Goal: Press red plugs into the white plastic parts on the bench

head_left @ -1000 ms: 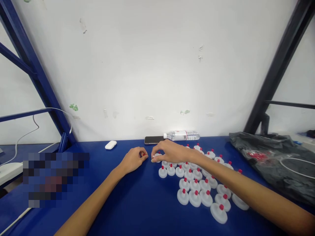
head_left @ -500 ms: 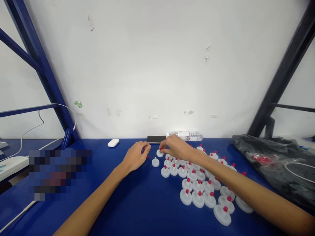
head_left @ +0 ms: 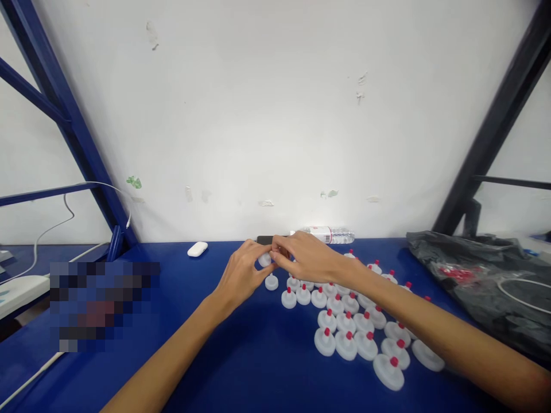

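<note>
While the left hand [head_left: 242,272] pinches a white cap [head_left: 264,260], the right hand [head_left: 303,257] sits close — hold unclear.

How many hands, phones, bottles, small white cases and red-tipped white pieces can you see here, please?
Hands (left hand, right hand): 2
Phone, partly hidden: 1
Bottle: 1
Small white case: 1
Red-tipped white pieces: at least 15, some partly hidden
Total: at least 20

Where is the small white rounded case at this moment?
In the head view, the white case lies on the blue table near the white wall, left of the left hand.
</note>
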`<control>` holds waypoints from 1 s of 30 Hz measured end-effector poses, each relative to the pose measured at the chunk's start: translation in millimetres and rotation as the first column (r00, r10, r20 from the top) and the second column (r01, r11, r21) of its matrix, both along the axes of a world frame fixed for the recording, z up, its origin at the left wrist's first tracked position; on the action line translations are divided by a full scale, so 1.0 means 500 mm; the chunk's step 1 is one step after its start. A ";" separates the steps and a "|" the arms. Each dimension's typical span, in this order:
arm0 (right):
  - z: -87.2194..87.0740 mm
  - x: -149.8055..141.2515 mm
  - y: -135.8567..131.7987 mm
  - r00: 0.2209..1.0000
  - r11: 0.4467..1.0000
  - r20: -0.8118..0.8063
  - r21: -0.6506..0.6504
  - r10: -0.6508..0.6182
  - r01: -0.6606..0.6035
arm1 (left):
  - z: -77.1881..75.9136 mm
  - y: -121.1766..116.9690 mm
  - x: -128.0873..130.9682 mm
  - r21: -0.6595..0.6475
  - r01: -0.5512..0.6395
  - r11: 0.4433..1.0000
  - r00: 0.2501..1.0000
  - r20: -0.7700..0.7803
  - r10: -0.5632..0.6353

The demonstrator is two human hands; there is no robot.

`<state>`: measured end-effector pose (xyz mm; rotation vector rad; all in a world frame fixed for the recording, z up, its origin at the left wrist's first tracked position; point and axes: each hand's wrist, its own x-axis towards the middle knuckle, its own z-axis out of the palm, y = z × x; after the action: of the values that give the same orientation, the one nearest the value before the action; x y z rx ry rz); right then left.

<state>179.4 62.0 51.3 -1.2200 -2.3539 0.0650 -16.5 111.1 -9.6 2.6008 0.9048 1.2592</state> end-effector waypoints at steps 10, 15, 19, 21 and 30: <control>-0.003 -0.004 0.001 0.989 0.999 0.147 0.050 0.000 -0.007 | 0.003 0.003 -0.007 0.083 0.022 0.996 0.999 -0.051 -0.017; -0.002 -0.002 -0.002 0.991 0.996 0.130 0.083 0.016 -0.027 | 0.003 -0.001 -0.008 0.035 0.017 0.999 1.000 -0.019 -0.017; 0.009 0.007 0.002 0.981 0.994 0.186 0.077 0.059 -0.074 | 0.012 -0.007 -0.002 -0.061 0.001 0.998 1.000 -0.010 -0.002; 0.015 0.014 0.006 0.976 0.993 0.208 0.085 0.067 -0.087 | 0.025 -0.011 0.003 -0.141 0.007 0.990 1.000 -0.023 -0.011; 0.045 0.033 0.011 0.987 0.966 -0.022 0.207 0.160 -0.152 | 0.103 -0.006 -0.046 -0.657 0.215 0.722 0.931 -0.086 -0.355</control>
<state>196.0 67.4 73.8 -0.9272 -2.3518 -0.0994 -39.7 108.0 41.6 2.2010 0.7402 0.4718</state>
